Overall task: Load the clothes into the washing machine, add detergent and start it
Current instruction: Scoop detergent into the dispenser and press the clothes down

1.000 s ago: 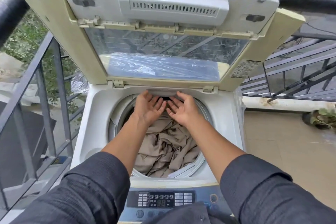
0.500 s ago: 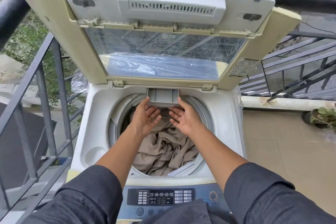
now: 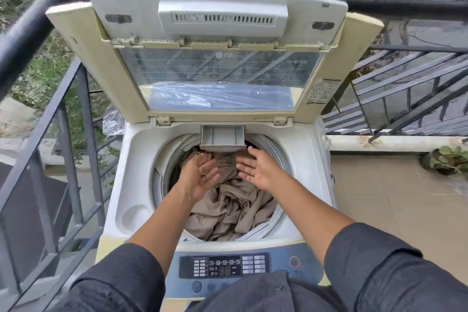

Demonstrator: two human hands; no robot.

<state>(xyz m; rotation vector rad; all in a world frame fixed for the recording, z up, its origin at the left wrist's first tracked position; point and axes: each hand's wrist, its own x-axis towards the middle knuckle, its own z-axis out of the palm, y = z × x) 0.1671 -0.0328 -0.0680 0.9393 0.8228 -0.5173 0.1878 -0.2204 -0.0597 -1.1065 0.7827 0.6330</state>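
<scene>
Hands hover palms-up over the tub: left hand [image 3: 201, 172] and right hand [image 3: 255, 171], fingers relaxed, holding nothing. Beige clothes [image 3: 228, 213] lie beneath them; detergent drawer [image 3: 222, 137] juts out just beyond the fingertips.

Soft, even daylight, outdoors, no hard shadows. Centre is sharp: control panel [image 3: 224, 270] digits readable. Strong wide-angle bowing at the edges; railing [image 3: 38, 10] curves and smears top left. Lid window [image 3: 220, 76] reflects the bars, plastic film [image 3: 220, 99] under it shows mild glare. Drum interior is dim, cloth folds lightly shaded. Background foliage is soft.
</scene>
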